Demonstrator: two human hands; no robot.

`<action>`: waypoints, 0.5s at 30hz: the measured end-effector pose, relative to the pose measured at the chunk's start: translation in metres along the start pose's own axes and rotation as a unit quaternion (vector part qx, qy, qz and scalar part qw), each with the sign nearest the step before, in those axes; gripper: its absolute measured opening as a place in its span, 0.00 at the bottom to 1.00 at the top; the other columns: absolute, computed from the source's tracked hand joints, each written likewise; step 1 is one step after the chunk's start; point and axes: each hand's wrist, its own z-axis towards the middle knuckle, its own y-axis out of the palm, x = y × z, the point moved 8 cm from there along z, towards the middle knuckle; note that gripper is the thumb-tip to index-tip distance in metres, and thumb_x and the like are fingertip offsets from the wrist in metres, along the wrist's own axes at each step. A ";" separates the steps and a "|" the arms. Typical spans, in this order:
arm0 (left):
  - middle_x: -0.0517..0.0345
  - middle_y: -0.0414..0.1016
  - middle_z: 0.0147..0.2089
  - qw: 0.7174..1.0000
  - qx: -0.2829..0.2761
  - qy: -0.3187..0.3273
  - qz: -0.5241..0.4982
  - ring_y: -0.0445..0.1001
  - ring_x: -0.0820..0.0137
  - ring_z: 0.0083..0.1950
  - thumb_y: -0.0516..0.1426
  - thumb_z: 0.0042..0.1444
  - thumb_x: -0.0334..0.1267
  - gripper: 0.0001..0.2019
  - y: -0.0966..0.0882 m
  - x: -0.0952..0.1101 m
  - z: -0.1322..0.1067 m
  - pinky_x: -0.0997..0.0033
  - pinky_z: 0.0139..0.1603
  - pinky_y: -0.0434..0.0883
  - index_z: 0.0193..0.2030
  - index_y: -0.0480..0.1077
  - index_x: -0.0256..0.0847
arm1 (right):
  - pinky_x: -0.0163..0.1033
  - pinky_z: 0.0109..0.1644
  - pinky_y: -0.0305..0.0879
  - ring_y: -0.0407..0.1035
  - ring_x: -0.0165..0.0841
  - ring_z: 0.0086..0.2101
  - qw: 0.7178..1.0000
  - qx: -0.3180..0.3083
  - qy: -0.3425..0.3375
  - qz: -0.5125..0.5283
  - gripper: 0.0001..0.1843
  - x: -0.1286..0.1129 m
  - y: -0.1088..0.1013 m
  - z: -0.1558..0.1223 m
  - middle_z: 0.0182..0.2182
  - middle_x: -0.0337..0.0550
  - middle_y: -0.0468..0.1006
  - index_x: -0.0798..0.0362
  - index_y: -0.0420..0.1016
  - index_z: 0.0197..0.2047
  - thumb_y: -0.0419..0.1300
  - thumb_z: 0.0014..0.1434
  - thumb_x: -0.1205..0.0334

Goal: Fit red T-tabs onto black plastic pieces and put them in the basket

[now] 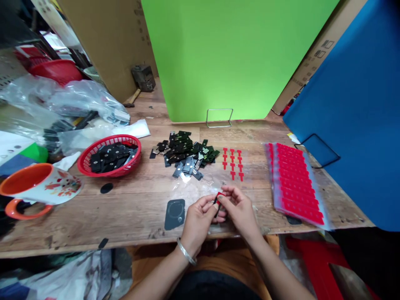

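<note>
My left hand (200, 218) and my right hand (239, 208) meet at the table's front edge, fingers pinched together on one small piece that shows both red and black (218, 198). Whether it is one part or two stuck together I cannot tell. A silver bangle sits on my left wrist. Just beyond my hands lies a clear sheet carrying rows of small red T-shaped stickers (233, 162). A heap of small black flat parts (184, 152) lies behind that, at mid table. A dark flat pad (175, 213) rests left of my left hand.
A red basket (90, 168) with black parts stands at left, an orange-and-white mug (37, 187) nearer the left edge. Stacked sheets of red stickers (296, 183) lie at right. Green (234, 58) and blue (353, 108) boards stand behind. Plastic bags clutter the far left.
</note>
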 end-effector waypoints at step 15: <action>0.51 0.75 0.31 0.972 0.145 0.170 0.077 0.73 0.72 0.27 0.60 0.46 0.43 0.20 -0.107 0.087 0.013 0.71 0.31 0.71 0.43 0.66 0.32 | 0.37 0.43 0.62 0.68 0.36 0.39 0.972 -0.059 -0.110 -0.198 0.13 -0.004 0.019 -0.010 0.35 0.44 0.74 0.53 0.72 0.40 0.53 0.57 0.56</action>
